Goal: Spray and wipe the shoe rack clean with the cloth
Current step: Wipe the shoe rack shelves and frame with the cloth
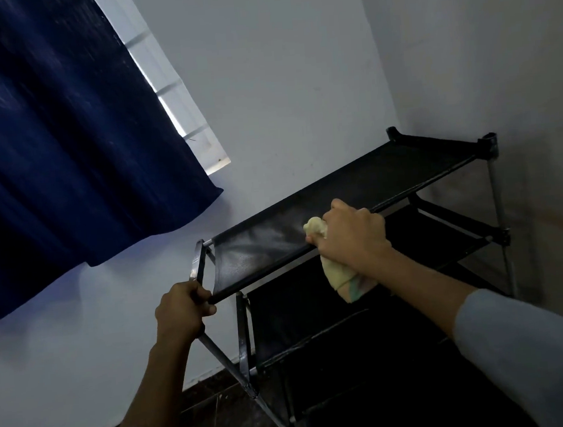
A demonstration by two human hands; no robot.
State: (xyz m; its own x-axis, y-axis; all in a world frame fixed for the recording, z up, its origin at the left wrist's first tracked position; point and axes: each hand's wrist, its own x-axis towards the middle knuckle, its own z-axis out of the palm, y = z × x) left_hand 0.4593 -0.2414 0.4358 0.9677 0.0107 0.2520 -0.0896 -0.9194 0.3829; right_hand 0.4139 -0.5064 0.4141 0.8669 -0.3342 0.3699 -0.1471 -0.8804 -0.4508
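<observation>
Right hand [350,233] grips a bunched yellow cloth [337,276] against the shoe rack [355,180] top shelf, centre frame. Left hand [180,310] clutches the rack's left corner bar

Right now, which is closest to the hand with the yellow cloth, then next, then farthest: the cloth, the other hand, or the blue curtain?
From the right hand in the head view:
1. The cloth, gripped in that hand on the shoe rack top shelf.
2. The left hand, lower left, holding the rack's front-left corner.
3. The curtain, far up on the left by the window.
</observation>
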